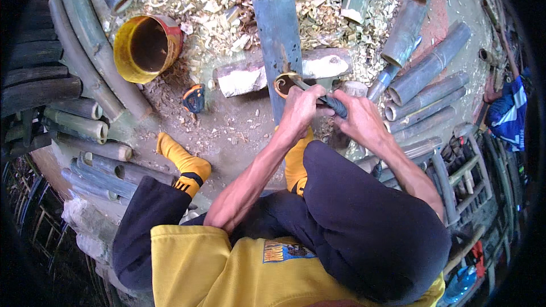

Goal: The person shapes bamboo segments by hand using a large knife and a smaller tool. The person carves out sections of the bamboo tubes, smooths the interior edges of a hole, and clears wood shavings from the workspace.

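A thick grey-green bamboo tube (278,34) lies pointing away from me, propped across a short log (329,63) with pale cut faces. In its upper side is a hole (286,85) with a pale curled shaving at its rim. A carving knife (338,108) with a dark wrapped handle has its blade tip at this hole. My right hand (362,119) is closed around the handle. My left hand (304,112) is closed on the knife's front part, close above the tube; its fingertips are partly hidden. My yellow-socked foot (295,165) is beside the tube's near end.
Pale shavings (216,0) cover the ground ahead. A yellow bucket (128,51) lies tilted at the left, near an orange-and-black tool (194,99). Bamboo lengths (432,62) lie to the right, and more bamboo (85,51) to the left. A wooden rack (466,176) stands at right.
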The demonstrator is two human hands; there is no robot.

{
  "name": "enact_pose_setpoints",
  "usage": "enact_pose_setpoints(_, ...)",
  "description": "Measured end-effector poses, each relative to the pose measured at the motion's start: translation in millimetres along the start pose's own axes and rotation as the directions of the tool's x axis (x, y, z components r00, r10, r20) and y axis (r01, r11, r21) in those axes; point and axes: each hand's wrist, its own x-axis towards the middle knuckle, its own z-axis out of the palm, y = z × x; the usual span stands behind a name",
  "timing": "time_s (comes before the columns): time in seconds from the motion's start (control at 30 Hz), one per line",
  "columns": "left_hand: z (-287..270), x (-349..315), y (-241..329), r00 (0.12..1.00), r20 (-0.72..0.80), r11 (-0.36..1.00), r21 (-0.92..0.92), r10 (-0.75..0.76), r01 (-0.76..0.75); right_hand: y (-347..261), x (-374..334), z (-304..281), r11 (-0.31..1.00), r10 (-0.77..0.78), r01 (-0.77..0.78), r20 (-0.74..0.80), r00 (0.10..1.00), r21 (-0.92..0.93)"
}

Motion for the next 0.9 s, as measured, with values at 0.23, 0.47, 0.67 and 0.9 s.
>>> enact_pose_setpoints(0.23,5.8,-16.1,10.3,0.998,-0.007,0.405,-0.914,0.069,-0.034,-45.2,52.8,-54.3,0.893,-0.113,0.177,0.174,0.978,-0.414)
enact_pose_setpoints(0.47,20.2,-28.1,-3.4,0.99,0.139,0.387,-0.914,0.014,0.123,14.8,54.9,-31.1,0.944,-0.236,0.293,0.313,0.92,-0.152)
enact_pose_setpoints(0.67,35.8,-60.3,-12.8,0.996,0.01,0.949,-0.304,0.087,-0.08,-33.1,-19.5,-40.6,0.935,0.022,-0.021,0.0,1.0,0.354)
enact_pose_setpoints(0.9,-88.9,-101.9,83.9,0.995,0.09,0.414,0.904,0.049,-0.102,-84.4,31.0,36.6,0.796,-0.604,0.555,-0.363,0.709,-0.242)
